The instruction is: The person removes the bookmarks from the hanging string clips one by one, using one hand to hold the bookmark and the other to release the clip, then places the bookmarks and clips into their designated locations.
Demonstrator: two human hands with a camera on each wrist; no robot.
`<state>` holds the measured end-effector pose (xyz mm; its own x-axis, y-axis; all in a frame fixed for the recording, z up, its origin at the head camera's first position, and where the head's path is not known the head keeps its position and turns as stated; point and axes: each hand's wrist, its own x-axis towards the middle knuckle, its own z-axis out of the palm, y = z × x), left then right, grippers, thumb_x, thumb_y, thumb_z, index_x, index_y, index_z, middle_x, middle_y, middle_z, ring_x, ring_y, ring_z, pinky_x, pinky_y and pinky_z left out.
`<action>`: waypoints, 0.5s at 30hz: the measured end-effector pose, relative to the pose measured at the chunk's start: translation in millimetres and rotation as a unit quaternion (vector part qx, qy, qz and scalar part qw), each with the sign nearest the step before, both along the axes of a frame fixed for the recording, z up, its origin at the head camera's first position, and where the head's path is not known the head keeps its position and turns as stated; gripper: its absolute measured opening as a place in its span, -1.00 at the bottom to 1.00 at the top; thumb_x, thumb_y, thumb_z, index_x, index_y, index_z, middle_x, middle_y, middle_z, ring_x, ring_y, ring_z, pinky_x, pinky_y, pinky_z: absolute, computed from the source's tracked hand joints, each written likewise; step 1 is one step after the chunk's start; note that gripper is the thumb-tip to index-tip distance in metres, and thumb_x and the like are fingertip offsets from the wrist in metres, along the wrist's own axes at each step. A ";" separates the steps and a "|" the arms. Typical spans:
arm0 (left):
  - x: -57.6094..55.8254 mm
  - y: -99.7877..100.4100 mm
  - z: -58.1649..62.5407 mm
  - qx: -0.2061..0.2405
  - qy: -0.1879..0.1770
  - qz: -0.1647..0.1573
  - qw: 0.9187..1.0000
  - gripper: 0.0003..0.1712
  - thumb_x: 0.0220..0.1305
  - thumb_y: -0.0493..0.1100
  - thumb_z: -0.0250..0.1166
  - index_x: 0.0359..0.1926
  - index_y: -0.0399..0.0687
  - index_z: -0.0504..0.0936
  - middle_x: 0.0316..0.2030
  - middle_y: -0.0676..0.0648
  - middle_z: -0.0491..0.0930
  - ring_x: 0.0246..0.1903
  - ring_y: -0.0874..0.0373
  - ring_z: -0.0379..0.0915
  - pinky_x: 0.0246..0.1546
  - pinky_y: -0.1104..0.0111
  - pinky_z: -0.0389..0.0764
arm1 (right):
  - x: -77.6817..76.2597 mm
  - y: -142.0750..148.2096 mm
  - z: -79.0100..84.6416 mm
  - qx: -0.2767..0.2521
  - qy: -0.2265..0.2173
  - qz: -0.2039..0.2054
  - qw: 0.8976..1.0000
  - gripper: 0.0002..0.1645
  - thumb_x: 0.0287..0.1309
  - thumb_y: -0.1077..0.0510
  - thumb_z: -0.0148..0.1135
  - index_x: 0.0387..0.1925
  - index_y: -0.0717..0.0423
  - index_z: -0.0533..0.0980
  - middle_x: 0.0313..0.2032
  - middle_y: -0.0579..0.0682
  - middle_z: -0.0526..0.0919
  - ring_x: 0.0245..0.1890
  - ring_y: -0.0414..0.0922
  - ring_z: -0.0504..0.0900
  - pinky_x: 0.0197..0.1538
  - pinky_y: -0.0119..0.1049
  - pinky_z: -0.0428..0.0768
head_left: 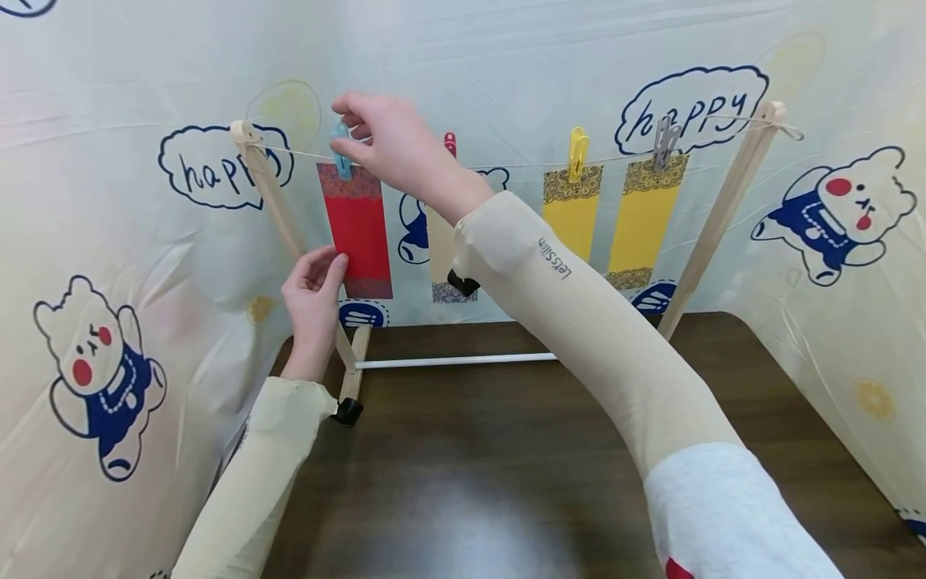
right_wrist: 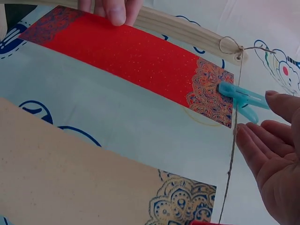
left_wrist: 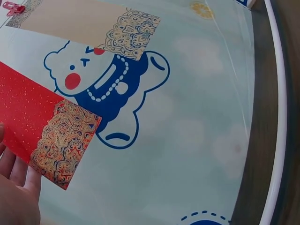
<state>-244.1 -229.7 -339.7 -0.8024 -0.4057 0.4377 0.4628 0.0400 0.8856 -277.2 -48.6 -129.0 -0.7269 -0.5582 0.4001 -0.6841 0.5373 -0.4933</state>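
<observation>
A red paper card point(head_left: 358, 229) with patterned lace ends hangs upright from a string point(right_wrist: 229, 173) near the left post. My left hand point(head_left: 313, 297) pinches its left edge, thumb in front and fingers behind. A light blue clothespin point(right_wrist: 241, 96) bites the card's top and the string. Around the handle end of this clothespin is my right hand point(head_left: 405, 149); in the right wrist view its thumb tip is right at one handle, while the other fingers sit apart from the clip, loosely bent.
A beige card point(left_wrist: 75, 18) under a red clothespin point(head_left: 450, 145) hangs beside it, partly behind my right arm. Farther right, yellow cards point(head_left: 571, 221) hang from a yellow clothespin point(head_left: 578, 153) and a grey clothespin point(head_left: 665, 143). Wooden posts point(head_left: 723, 217) and a white rod point(head_left: 456, 361) form the rack.
</observation>
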 end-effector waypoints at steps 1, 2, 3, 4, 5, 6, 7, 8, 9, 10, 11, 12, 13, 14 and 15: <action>-0.4 0.7 0.1 0.001 -0.003 -0.002 1.000 -0.63 0.37 -0.04 0.43 0.14 -0.03 0.73 0.06 -0.06 0.71 0.05 0.09 0.64 0.14 0.40 0.63 | -0.3 -0.5 0.0 -0.004 -0.005 -0.003 1.000 -0.39 0.49 0.01 0.23 0.46 0.04 0.39 0.39 -0.05 0.53 0.30 -0.26 0.56 0.28 -0.55 0.47; -0.8 1.2 0.0 0.002 -0.005 -0.004 1.000 -0.61 0.36 -0.03 0.43 0.14 -0.03 0.72 0.07 -0.07 0.71 0.06 0.07 0.63 0.16 0.38 0.63 | -0.4 -1.0 0.0 -0.007 -0.011 -0.005 1.000 -0.40 0.49 0.01 0.23 0.45 0.04 0.40 0.39 -0.05 0.53 0.30 -0.26 0.56 0.28 -0.55 0.47; -1.3 1.4 -0.2 0.004 -0.009 -0.005 1.000 -0.60 0.36 -0.01 0.43 0.15 -0.02 0.72 0.07 -0.07 0.71 0.06 0.07 0.63 0.16 0.38 0.62 | -0.6 -1.3 0.0 -0.009 -0.015 -0.006 1.000 -0.41 0.49 0.01 0.24 0.44 0.04 0.40 0.38 -0.05 0.54 0.29 -0.26 0.56 0.27 -0.55 0.47; -1.4 1.5 -0.1 0.011 -0.012 -0.008 1.000 -0.59 0.34 -0.01 0.44 0.15 -0.01 0.72 0.08 -0.08 0.70 0.07 0.06 0.63 0.17 0.37 0.62 | -0.8 -1.6 0.1 -0.011 -0.018 -0.007 1.000 -0.42 0.48 0.01 0.24 0.43 0.05 0.41 0.37 -0.05 0.55 0.29 -0.26 0.57 0.27 -0.55 0.47; -1.6 1.5 -0.1 0.015 -0.016 -0.010 1.000 -0.58 0.33 0.00 0.44 0.15 0.00 0.72 0.08 -0.08 0.70 0.08 0.06 0.63 0.17 0.37 0.62 | -1.0 -1.9 0.1 -0.015 -0.023 -0.006 1.000 -0.42 0.48 0.02 0.24 0.42 0.05 0.42 0.35 -0.05 0.56 0.28 -0.26 0.57 0.27 -0.55 0.48; -1.7 1.2 -0.2 0.021 -0.019 -0.012 1.000 -0.58 0.33 0.00 0.45 0.15 0.00 0.72 0.08 -0.08 0.70 0.08 0.06 0.63 0.17 0.37 0.62 | -0.9 -2.2 0.2 -0.019 -0.027 -0.005 0.999 -0.43 0.48 0.02 0.25 0.42 0.06 0.43 0.33 -0.04 0.58 0.26 -0.26 0.58 0.26 -0.55 0.48; -1.6 1.0 -0.3 0.022 -0.022 -0.011 0.999 -0.57 0.32 0.01 0.45 0.16 0.01 0.72 0.08 -0.07 0.71 0.08 0.06 0.64 0.16 0.37 0.62 | -0.9 -2.6 0.0 -0.024 -0.033 -0.003 0.999 -0.43 0.47 0.03 0.25 0.41 0.07 0.43 0.31 -0.03 0.59 0.25 -0.25 0.59 0.24 -0.56 0.49; -1.9 0.4 -0.6 0.027 -0.023 -0.013 0.999 -0.58 0.32 0.00 0.45 0.16 0.00 0.72 0.07 -0.08 0.71 0.07 0.06 0.64 0.16 0.38 0.63 | -0.9 -2.8 -0.3 -0.028 -0.038 -0.001 0.999 -0.43 0.47 0.04 0.26 0.41 0.08 0.43 0.28 -0.02 0.61 0.22 -0.24 0.60 0.23 -0.56 0.51; -2.0 0.1 -0.7 0.030 -0.024 -0.013 0.999 -0.57 0.32 0.00 0.45 0.16 0.00 0.72 0.07 -0.07 0.71 0.07 0.07 0.64 0.15 0.38 0.63 | -1.1 -2.9 -0.7 -0.033 -0.043 0.001 0.999 -0.43 0.47 0.05 0.26 0.40 0.09 0.43 0.26 -0.01 0.62 0.20 -0.23 0.60 0.21 -0.56 0.52; -1.8 -0.2 -0.7 0.033 -0.025 -0.014 0.999 -0.57 0.31 0.00 0.45 0.15 0.00 0.72 0.07 -0.07 0.72 0.07 0.07 0.64 0.15 0.38 0.63 | -1.3 -3.0 -1.1 -0.039 -0.050 0.003 0.998 -0.44 0.47 0.06 0.26 0.40 0.10 0.43 0.23 0.00 0.63 0.18 -0.22 0.61 0.19 -0.56 0.53; -1.8 -0.5 -1.0 0.031 -0.025 -0.014 0.999 -0.57 0.31 0.00 0.45 0.15 0.00 0.73 0.07 -0.06 0.72 0.06 0.07 0.64 0.14 0.39 0.63 | -1.7 -3.0 -1.4 -0.045 -0.057 0.006 0.997 -0.44 0.47 0.07 0.26 0.39 0.11 0.43 0.21 0.00 0.63 0.16 -0.21 0.61 0.17 -0.56 0.54; -1.8 -0.6 -1.1 0.033 -0.026 -0.015 0.999 -0.57 0.31 0.00 0.46 0.15 -0.01 0.73 0.07 -0.06 0.72 0.06 0.07 0.64 0.13 0.39 0.64 | -2.1 -2.9 -1.7 -0.050 -0.063 0.008 0.997 -0.46 0.47 0.08 0.26 0.39 0.11 0.44 0.19 0.01 0.64 0.14 -0.20 0.61 0.16 -0.56 0.55; -1.9 -0.7 -1.2 0.033 -0.026 -0.016 0.999 -0.57 0.31 0.00 0.46 0.14 -0.02 0.74 0.06 -0.06 0.72 0.05 0.07 0.64 0.13 0.39 0.64 | -2.5 -2.6 -1.9 -0.054 -0.067 0.009 0.996 -0.47 0.47 0.09 0.26 0.38 0.11 0.44 0.17 0.00 0.64 0.13 -0.19 0.61 0.15 -0.55 0.55; -2.1 -0.7 -1.0 0.035 -0.026 -0.019 0.999 -0.58 0.30 0.00 0.46 0.13 -0.03 0.74 0.06 -0.06 0.73 0.05 0.06 0.65 0.12 0.39 0.64 | -3.0 -2.5 -2.0 -0.059 -0.072 0.011 0.996 -0.48 0.47 0.09 0.26 0.36 0.11 0.45 0.15 0.00 0.64 0.12 -0.18 0.62 0.14 -0.55 0.56; -2.3 -0.5 -0.8 0.033 -0.027 -0.019 0.999 -0.57 0.29 0.01 0.46 0.13 -0.03 0.75 0.06 -0.06 0.73 0.05 0.07 0.65 0.12 0.39 0.65 | -3.6 -2.3 -1.8 -0.065 -0.077 0.012 0.995 -0.50 0.47 0.10 0.25 0.35 0.11 0.46 0.14 0.00 0.64 0.11 -0.18 0.62 0.13 -0.54 0.57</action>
